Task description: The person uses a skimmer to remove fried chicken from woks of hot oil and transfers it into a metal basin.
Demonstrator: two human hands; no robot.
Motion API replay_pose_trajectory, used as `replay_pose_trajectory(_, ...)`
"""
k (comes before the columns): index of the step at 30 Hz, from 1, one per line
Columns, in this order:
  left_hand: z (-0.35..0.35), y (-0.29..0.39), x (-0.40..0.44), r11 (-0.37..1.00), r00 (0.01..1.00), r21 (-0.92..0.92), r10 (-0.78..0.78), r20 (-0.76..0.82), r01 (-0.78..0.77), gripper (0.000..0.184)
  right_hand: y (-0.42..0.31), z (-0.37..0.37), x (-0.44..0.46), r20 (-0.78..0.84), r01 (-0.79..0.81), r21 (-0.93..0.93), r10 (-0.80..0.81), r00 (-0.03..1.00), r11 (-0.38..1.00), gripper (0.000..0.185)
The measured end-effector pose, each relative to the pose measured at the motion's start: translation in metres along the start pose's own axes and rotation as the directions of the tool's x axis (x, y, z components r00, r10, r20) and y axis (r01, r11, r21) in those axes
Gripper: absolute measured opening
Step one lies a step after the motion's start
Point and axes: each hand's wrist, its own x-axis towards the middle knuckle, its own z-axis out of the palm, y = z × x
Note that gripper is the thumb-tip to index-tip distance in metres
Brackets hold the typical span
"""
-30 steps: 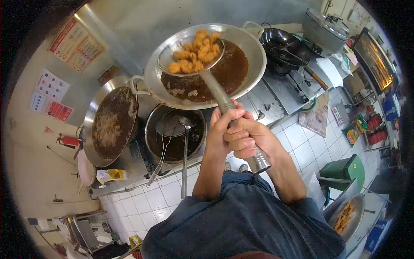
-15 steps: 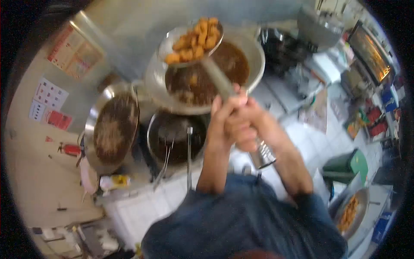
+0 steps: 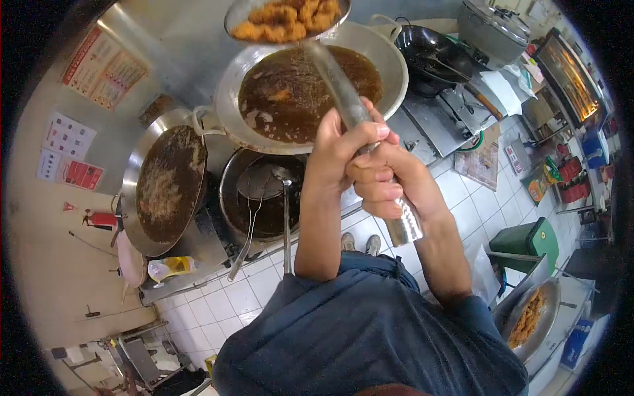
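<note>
Strainer (image 3: 332, 69), fried pieces (image 3: 285, 22) inside — left hand (image 3: 335, 148), right hand (image 3: 395, 168) both gripping

The person wore a dark blue-grey shirt (image 3: 370, 336), which looked plain and loose, with many soft folds across the front. Its short sleeves (image 3: 477, 323) left the forearms (image 3: 318, 237) uncovered, and the left hand (image 3: 332, 155) and right hand (image 3: 389, 175) were bare. The shoes (image 3: 373, 245) looked greyish.
</note>
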Motion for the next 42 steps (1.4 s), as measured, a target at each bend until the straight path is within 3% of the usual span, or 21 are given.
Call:
replay_pose_trajectory(5,-0.002,-0.016,-0.008,0.998,0.998,-0.043,-0.036,0.041,0.038,0.032,0.006,0.003,-0.014,-0.039,-0.017,0.080,0.020,0.999,0.997,0.025)
replay_pose_trajectory(9,-0.007,-0.034,-0.034,0.982,0.969,-0.090,-0.181,-0.168,0.168,0.032,0.023,-0.012,-0.018,-0.021,-0.095,0.286,0.105,0.994,0.953,0.018)
replay_pose_trajectory(11,-0.010,-0.038,-0.035,0.980,0.970,-0.134,-0.171,-0.170,0.149,0.033,0.025,-0.007,-0.016,0.008,-0.103,0.377,0.108,0.994,0.920,0.015)
replay_pose_trajectory(12,-0.013,-0.037,-0.029,0.971,0.982,-0.178,-0.173,-0.070,0.159,0.034,0.027,-0.012,-0.013,0.085,-0.142,0.323,0.121,0.989,0.936,0.013)
replay_pose_trajectory(15,-0.010,-0.029,-0.018,0.989,0.998,-0.134,-0.051,0.044,0.057,0.034,0.022,-0.008,-0.014,0.022,-0.014,0.044,0.013,1.000,0.999,0.013)
replay_pose_trajectory(16,-0.007,-0.028,-0.014,0.992,0.999,-0.121,-0.023,0.046,0.028,0.035,0.019,-0.009,-0.014,0.009,0.010,0.031,-0.010,1.000,0.999,0.014)
replay_pose_trajectory(22,-0.009,-0.049,-0.015,0.992,0.994,-0.120,-0.014,0.110,0.027,0.037,0.018,-0.019,-0.026,-0.050,0.011,0.027,-0.010,0.999,1.000,0.013)
replay_pose_trajectory(25,-0.009,-0.051,-0.032,0.971,0.987,-0.205,-0.140,-0.074,0.122,0.036,0.024,-0.011,-0.027,-0.039,-0.015,0.111,0.019,0.999,0.994,0.013)
replay_pose_trajectory(26,-0.007,-0.043,-0.031,0.954,0.986,-0.266,-0.159,-0.050,0.140,0.034,0.022,0.001,-0.024,-0.046,-0.007,0.158,0.014,0.999,0.987,0.013)
replay_pose_trajectory(27,0.018,-0.026,-0.042,0.966,0.951,-0.222,-0.186,-0.247,0.131,0.032,0.020,0.010,-0.025,-0.052,-0.007,0.207,0.018,0.998,0.978,0.013)
replay_pose_trajectory(29,0.010,-0.028,-0.025,0.931,0.999,-0.363,-0.039,0.004,0.038,0.034,0.015,0.021,-0.027,-0.040,0.018,0.077,-0.015,0.999,0.997,0.014)
replay_pose_trajectory(32,0.015,-0.015,-0.006,0.978,0.982,-0.194,0.105,0.156,-0.074,0.038,0.007,0.021,-0.028,0.024,0.028,-0.005,-0.028,0.999,1.000,0.016)
replay_pose_trajectory(36,0.039,-0.016,-0.007,0.986,0.980,-0.093,0.148,0.131,-0.137,0.040,-0.001,0.011,-0.044,0.060,0.021,0.003,-0.021,0.998,1.000,0.016)
replay_pose_trajectory(39,0.039,-0.040,-0.019,0.978,0.987,-0.177,0.127,0.096,-0.109,0.039,-0.002,0.002,-0.061,0.121,-0.006,0.030,0.002,0.993,1.000,0.017)
replay_pose_trajectory(42,0.030,-0.065,-0.030,0.931,0.989,-0.360,0.096,0.111,-0.050,0.038,0.005,0.000,-0.071,-0.007,0.075,-0.009,-0.075,0.997,0.997,0.017)
